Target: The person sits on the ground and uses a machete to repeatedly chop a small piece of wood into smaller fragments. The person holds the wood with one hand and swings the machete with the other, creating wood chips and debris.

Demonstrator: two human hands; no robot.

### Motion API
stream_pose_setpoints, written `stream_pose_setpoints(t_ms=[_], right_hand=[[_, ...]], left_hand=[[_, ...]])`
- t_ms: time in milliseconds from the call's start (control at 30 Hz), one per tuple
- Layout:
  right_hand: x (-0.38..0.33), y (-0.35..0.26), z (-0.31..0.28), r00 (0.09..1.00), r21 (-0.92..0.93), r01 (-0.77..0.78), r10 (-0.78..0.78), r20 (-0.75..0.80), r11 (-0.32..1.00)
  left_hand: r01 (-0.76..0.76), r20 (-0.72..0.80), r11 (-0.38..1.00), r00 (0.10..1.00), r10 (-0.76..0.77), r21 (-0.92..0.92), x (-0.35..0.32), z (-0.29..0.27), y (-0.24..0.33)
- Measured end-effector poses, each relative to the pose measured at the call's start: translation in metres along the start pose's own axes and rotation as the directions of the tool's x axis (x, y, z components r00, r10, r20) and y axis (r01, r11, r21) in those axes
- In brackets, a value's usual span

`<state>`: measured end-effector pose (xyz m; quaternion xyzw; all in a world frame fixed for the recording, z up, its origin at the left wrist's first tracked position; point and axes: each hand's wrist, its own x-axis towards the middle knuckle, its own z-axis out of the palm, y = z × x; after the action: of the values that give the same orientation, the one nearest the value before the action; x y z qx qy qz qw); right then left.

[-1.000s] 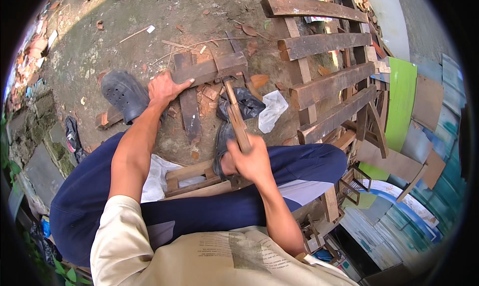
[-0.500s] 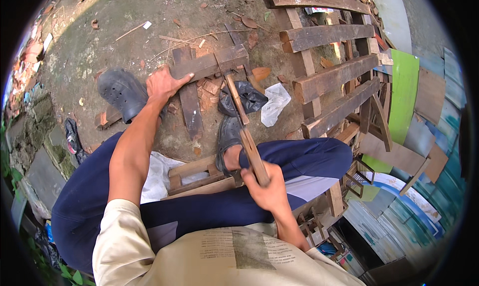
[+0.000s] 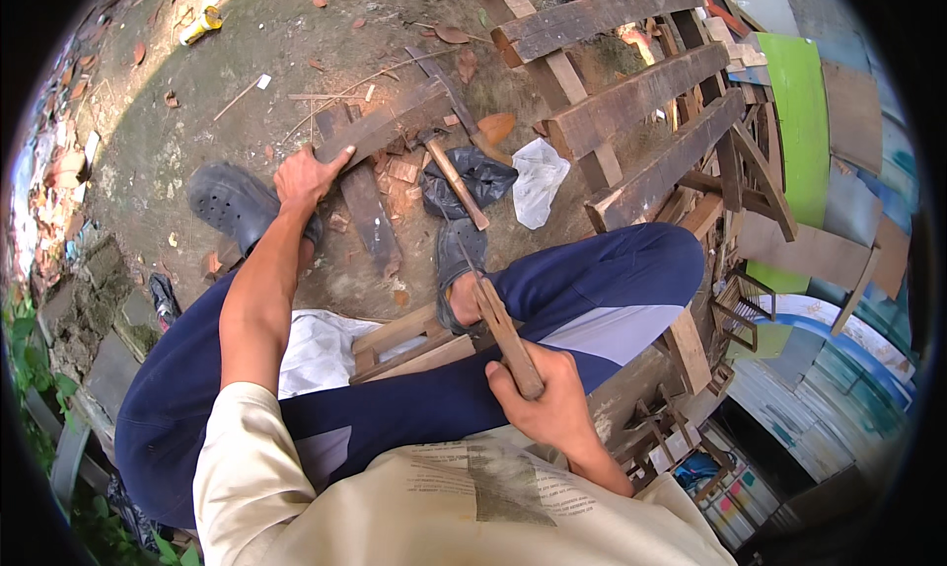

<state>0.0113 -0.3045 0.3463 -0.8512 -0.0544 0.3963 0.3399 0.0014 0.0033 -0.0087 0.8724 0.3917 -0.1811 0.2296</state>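
Note:
My left hand is closed over the near left end of a short dark wooden beam, its thumb along the top edge. The beam rests across a flat board on the ground. In my right hand, above my right thigh, is the wooden handle of what looks like a handsaw. Its thin blade is seen almost edge-on, pointing toward the beam; where its tip ends is hard to make out. A hammer with a wooden handle lies on a black plastic bag beyond my right foot.
A slatted wooden frame stands at the right, with a green panel behind it. Wood chips, dry leaves and a white plastic bag lie on the ground. My clogs flank the board. A wooden crate piece sits between my legs.
My right hand has drawn the saw back toward my body, uncovering the hammer. The left hand still holds the beam. The whole view has shifted slightly.

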Motion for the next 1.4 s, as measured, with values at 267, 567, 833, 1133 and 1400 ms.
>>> stream_pose_setpoints(t_ms=[267,567,833,1133,1400], right_hand=[[-0.03,0.062,-0.021,0.975,0.012,0.117,-0.113,-0.193,0.993],[-0.012,0.11,-0.017,0.975,0.306,0.144,-0.083,-0.205,0.941],[-0.006,0.124,-0.018,0.976,0.387,0.158,-0.084,-0.201,0.908],[-0.001,0.119,-0.017,0.978,0.328,0.18,-0.134,-0.159,0.927],[0.02,0.055,0.012,0.926,0.001,0.357,-0.354,-0.133,0.934]], left_hand=[[-0.014,0.083,0.997,0.997,0.008,0.08,-0.001,-0.009,0.009],[-0.17,-0.384,0.981,0.903,0.192,0.092,-0.016,0.027,0.054],[-0.667,0.272,0.691,0.745,0.609,0.278,-0.057,0.025,0.146],[-0.548,-0.342,0.791,0.714,0.611,0.272,-0.042,0.044,0.078],[-0.556,0.02,0.786,0.82,0.572,0.271,-0.027,-0.029,0.022]])
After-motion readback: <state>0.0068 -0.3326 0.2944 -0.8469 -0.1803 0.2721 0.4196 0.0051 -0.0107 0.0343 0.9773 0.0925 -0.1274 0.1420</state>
